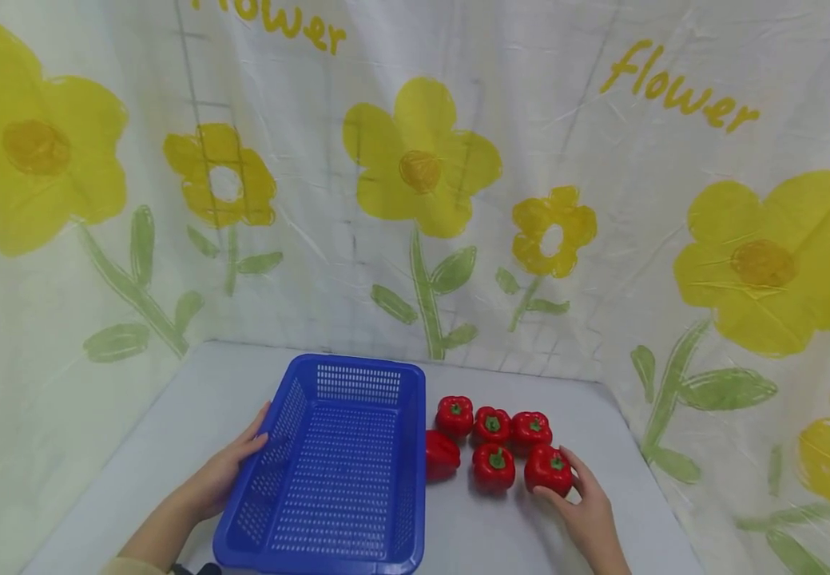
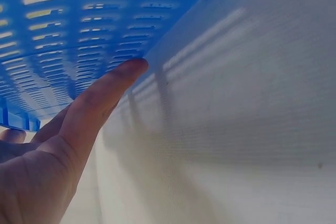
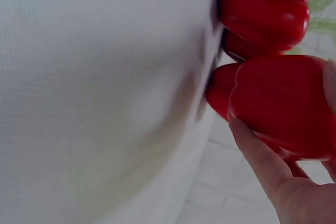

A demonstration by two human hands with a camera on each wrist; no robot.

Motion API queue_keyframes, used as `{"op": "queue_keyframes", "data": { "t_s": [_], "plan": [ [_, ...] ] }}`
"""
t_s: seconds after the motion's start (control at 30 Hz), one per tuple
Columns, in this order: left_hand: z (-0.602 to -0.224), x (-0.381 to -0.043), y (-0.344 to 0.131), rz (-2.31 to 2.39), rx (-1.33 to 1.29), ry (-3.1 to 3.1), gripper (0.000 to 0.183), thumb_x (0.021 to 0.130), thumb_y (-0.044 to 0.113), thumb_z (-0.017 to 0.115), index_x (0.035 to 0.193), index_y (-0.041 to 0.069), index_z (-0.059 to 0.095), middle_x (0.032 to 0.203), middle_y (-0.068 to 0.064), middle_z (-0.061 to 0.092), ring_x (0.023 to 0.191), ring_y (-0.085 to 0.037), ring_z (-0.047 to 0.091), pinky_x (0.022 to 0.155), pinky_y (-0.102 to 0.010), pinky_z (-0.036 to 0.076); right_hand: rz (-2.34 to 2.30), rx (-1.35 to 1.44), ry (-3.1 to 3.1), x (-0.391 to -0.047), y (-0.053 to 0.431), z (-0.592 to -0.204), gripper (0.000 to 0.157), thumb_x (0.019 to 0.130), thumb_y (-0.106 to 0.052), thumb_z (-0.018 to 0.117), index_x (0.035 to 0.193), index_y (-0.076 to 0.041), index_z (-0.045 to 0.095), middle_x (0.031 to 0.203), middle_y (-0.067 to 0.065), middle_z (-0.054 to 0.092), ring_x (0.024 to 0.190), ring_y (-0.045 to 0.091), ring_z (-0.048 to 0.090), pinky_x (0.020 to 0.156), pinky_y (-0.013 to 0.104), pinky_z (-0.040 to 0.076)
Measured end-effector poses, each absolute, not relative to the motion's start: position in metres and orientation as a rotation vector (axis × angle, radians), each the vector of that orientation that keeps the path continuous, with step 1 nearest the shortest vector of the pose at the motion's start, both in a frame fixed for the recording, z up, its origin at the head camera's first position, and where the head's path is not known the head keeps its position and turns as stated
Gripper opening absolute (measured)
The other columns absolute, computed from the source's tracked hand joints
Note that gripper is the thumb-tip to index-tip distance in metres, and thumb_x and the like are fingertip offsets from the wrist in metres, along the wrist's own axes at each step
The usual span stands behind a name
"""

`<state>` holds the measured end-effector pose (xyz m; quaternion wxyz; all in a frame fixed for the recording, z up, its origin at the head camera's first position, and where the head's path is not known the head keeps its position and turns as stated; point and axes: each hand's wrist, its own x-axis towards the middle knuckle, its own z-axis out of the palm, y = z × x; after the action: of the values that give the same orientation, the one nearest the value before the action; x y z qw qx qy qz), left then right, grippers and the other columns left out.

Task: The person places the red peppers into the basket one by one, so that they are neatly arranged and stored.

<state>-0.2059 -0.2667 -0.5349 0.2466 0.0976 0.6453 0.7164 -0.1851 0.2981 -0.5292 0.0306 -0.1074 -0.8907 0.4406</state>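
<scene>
A blue plastic basket [image 1: 418,447] with slotted walls stands left of centre in the head view, its inside bare. My left hand [image 1: 224,477] grips its left side, fingertips over the rim. From the left wrist view, one long digit of that hand [image 2: 84,114] lies along the basket's slotted underside [image 2: 79,35], which is raised off the table on this side. Between thumb and fingers, my right hand [image 1: 587,511] holds a red bell pepper [image 1: 548,469] with a green stem. The right wrist view shows this pepper [image 3: 283,106] slightly off the white table, its fingers [image 3: 260,156] curving round it.
More red bell peppers stand close together right of the basket, among them one in front [image 1: 493,469] and one at the back [image 1: 454,415]. Another pepper [image 1: 442,457] lies sideways against the basket's right wall. A flower-painted curtain [image 1: 299,279] hangs behind the white table [image 1: 479,535].
</scene>
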Motion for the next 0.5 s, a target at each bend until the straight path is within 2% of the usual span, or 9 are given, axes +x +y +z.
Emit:
{"op": "queue_keyframes", "data": {
  "t_s": [0.5],
  "plan": [
    [-0.535, -0.206, -0.268, 1.951, 0.265, 1.79, 0.063, 0.111, 0.039, 0.021, 0.156, 0.04, -0.024, 0.164, -0.016, -0.031, 0.149, -0.056, -0.008, 0.115, -0.07, 0.024, 1.373, -0.29, -2.696, -0.181, 0.291, -0.51, 0.094, 0.081, -0.042, 0.084, 0.157, -0.017, 0.035, 0.16, 0.017, 0.037, 0.144, 0.047, 0.037, 0.105, 0.056, 0.047]
  ]
}}
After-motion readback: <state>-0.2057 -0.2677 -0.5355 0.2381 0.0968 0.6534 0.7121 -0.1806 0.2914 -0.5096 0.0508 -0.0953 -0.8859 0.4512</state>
